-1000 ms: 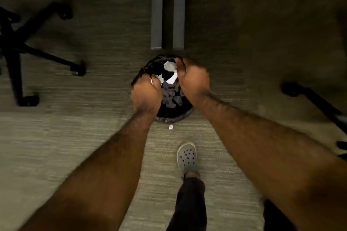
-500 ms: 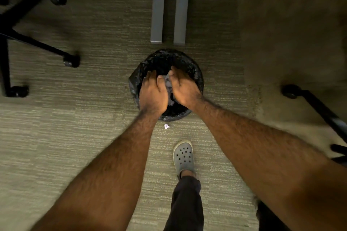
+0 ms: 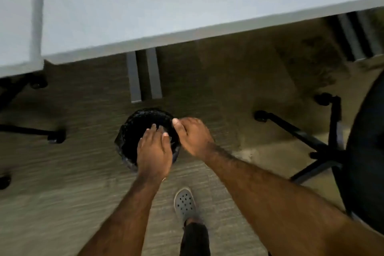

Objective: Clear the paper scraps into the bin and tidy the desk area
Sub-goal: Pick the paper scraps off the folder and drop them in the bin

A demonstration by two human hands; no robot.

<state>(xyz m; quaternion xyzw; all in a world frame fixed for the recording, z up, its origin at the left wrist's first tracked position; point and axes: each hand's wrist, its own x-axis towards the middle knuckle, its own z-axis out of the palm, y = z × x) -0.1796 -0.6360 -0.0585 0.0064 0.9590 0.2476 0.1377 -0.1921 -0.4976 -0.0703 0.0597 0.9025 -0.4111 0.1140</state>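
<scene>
Both hands are held over the black-lined bin [image 3: 133, 131], which is stood on the carpet just in front of the grey leg [image 3: 144, 75] of the counter [image 3: 145, 6], presumably so that scraps swept from above can be dropped straight down. The left hand [image 3: 153, 151] is laid flat over the bin's mouth, palm down, fingers extended and close together, nothing seen pinched in it; the placement suggests the contents are being pressed down or the last bits shaken off. The right hand [image 3: 192, 135] is held at the bin's right rim, fingers loosely curled, thumb raised; whether anything is gripped there cannot be told. No paper scraps can be made out: the bin's inside is dark and half covered by the left hand, and the visible stretch of the counter is seen bare. A grey shoe [image 3: 185, 203] is planted just behind the bin, so the body is leaned over it. Office chairs are parked on either side, one base [image 3: 311, 141] well to the right, another [image 3: 31, 129] to the left. Tidying of the surroundings is judged not yet done.
</scene>
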